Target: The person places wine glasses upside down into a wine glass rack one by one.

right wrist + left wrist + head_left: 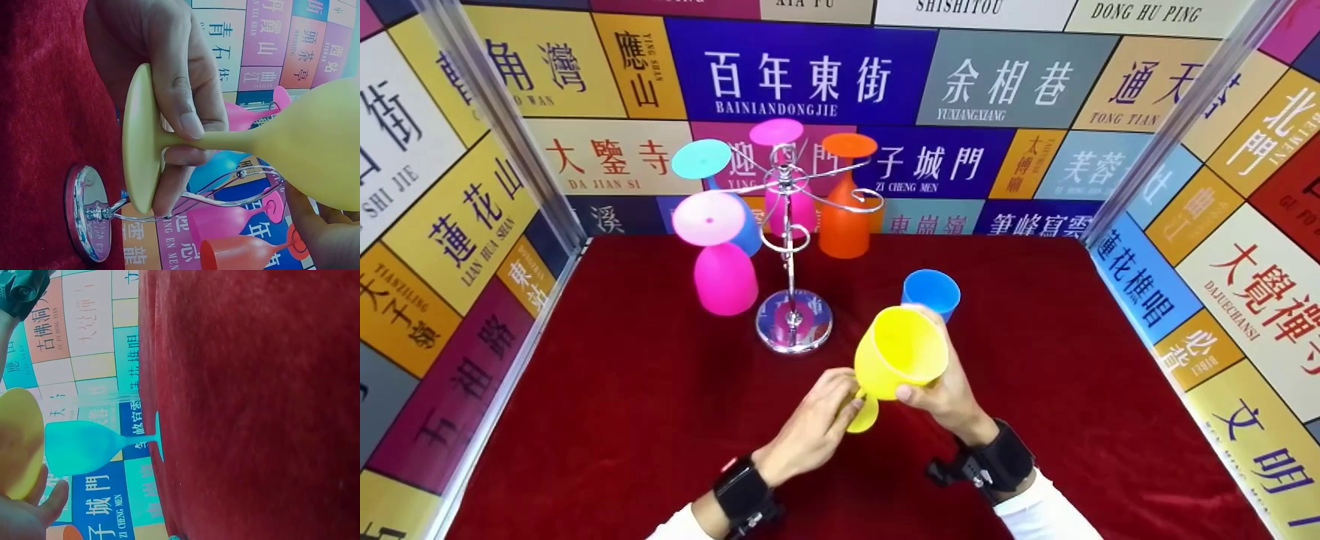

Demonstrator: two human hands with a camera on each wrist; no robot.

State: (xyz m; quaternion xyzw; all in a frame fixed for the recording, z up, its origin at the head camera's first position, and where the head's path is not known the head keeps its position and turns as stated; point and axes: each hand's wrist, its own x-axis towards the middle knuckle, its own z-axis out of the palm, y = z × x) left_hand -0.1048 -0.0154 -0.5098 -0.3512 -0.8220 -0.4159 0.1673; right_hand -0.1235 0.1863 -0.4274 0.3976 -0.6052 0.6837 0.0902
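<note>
Both hands hold one yellow goblet above the table, its bowl tilted up towards me. My right hand grips the bowl from the right side. Lower down, my left hand pinches the stem just above the round foot; in the right wrist view its thumb and fingers close around the yellow stem. Behind the right hand stands a blue goblet, upright in the left wrist view. A chrome rack at the left carries upside-down goblets, among them a pink one and an orange one.
Dark red cloth covers the table. Printed panels with place names enclose it at the back and both sides. The rack's round base stands left of the yellow goblet, and its curled arms reach outward at goblet height.
</note>
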